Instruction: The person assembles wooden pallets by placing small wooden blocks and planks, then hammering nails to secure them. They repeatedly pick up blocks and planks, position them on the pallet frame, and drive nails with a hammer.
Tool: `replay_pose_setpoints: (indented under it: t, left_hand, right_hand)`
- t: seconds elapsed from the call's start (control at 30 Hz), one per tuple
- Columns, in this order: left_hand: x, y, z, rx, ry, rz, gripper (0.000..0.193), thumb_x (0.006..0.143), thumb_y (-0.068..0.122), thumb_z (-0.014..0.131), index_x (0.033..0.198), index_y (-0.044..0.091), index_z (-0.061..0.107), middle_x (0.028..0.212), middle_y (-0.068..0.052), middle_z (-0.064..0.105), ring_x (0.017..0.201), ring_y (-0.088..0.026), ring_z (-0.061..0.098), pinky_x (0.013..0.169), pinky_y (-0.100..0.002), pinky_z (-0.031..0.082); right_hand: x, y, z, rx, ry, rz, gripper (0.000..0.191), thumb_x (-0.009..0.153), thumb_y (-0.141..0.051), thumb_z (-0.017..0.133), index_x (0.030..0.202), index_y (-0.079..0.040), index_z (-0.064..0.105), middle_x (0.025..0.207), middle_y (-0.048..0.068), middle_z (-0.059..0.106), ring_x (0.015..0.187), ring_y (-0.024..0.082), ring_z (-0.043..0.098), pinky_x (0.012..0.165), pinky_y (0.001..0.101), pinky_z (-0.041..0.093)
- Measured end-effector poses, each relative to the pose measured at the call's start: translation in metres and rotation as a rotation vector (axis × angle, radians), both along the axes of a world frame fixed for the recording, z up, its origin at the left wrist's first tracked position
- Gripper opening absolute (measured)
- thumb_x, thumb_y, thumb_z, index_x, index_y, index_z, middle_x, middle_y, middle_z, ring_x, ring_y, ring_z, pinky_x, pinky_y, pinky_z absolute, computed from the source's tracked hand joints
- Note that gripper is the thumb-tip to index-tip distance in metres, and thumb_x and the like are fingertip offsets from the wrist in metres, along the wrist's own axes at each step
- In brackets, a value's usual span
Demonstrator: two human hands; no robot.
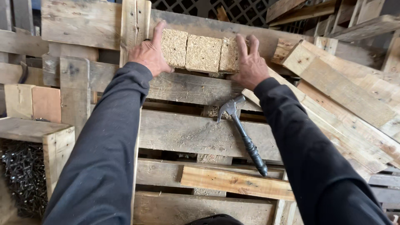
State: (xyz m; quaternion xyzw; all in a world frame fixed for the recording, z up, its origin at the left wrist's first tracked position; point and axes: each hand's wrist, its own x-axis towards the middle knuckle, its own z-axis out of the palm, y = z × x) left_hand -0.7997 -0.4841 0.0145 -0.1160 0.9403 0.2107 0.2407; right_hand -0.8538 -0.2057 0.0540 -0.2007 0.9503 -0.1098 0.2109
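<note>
My left hand (148, 53) and my right hand (250, 64) clamp a row of three pressed-chip pallet blocks (202, 52) from both ends, holding them together above the far boards of a wooden pallet (187, 89). The left thumb lies up along the first block's edge; the right fingers wrap over the last block. Both arms are in dark long sleeves. A claw hammer (241, 129) with a black handle lies on the pallet boards just below my right hand, its head toward the blocks.
A pale loose slat (233, 183) lies across the near pallet boards. Stacked boards (354, 100) slope at the right. A wooden box of dark nails (23, 179) sits at the lower left. More planks and lattice stand behind.
</note>
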Motion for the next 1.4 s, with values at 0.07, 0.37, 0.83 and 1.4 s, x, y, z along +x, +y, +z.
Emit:
replay_pose_setpoints:
  t: [0.07, 0.37, 0.83, 1.4]
  left_hand:
    - [0.003, -0.003, -0.005, 0.043, 0.069, -0.018, 0.133, 0.07, 0.028, 0.096, 0.161, 0.016, 0.0, 0.07, -0.007, 0.058, 0.052, -0.018, 0.05, 0.053, -0.035, 0.052]
    - [0.145, 0.036, 0.029, 0.181, 0.594, -0.116, 0.118, 0.061, 0.02, 0.097, 0.153, 0.014, 0.023, 0.096, -0.02, 0.071, 0.078, -0.038, 0.069, 0.062, -0.049, 0.056]
    - [0.515, 0.239, -0.04, 0.311, 0.014, -0.196, 0.117, 0.069, 0.029, 0.088, 0.162, 0.023, 0.017, 0.116, -0.029, 0.065, 0.079, -0.044, 0.069, 0.064, -0.053, 0.056]
    - [0.489, 0.378, 0.023, 0.243, -0.023, -0.607, 0.136, 0.066, 0.065, 0.088, 0.162, 0.002, 0.015, 0.115, -0.029, 0.062, 0.075, -0.037, 0.07, 0.057, -0.045, 0.056]
  right_hand:
    - [0.002, -0.004, -0.012, -0.15, 0.029, -0.012, 0.127, 0.06, -0.012, 0.097, 0.159, -0.01, 0.018, 0.154, 0.032, 0.019, 0.134, 0.05, 0.043, 0.104, 0.0537, 0.049]
    - [0.135, 0.069, 0.017, -0.4, 0.201, 0.046, 0.105, 0.067, -0.002, 0.089, 0.153, -0.008, 0.031, 0.144, 0.025, 0.034, 0.134, 0.047, 0.044, 0.108, 0.0509, 0.051]
    - [0.58, 0.285, -0.073, -0.043, -0.011, -0.26, 0.122, 0.056, -0.011, 0.094, 0.157, -0.008, 0.026, 0.15, 0.031, 0.025, 0.133, 0.055, 0.035, 0.107, 0.0629, 0.038]
    - [0.611, 0.323, -0.079, -0.357, 0.204, -0.346, 0.101, 0.063, 0.006, 0.084, 0.152, -0.014, 0.041, 0.151, 0.022, 0.038, 0.138, 0.046, 0.045, 0.115, 0.0509, 0.046]
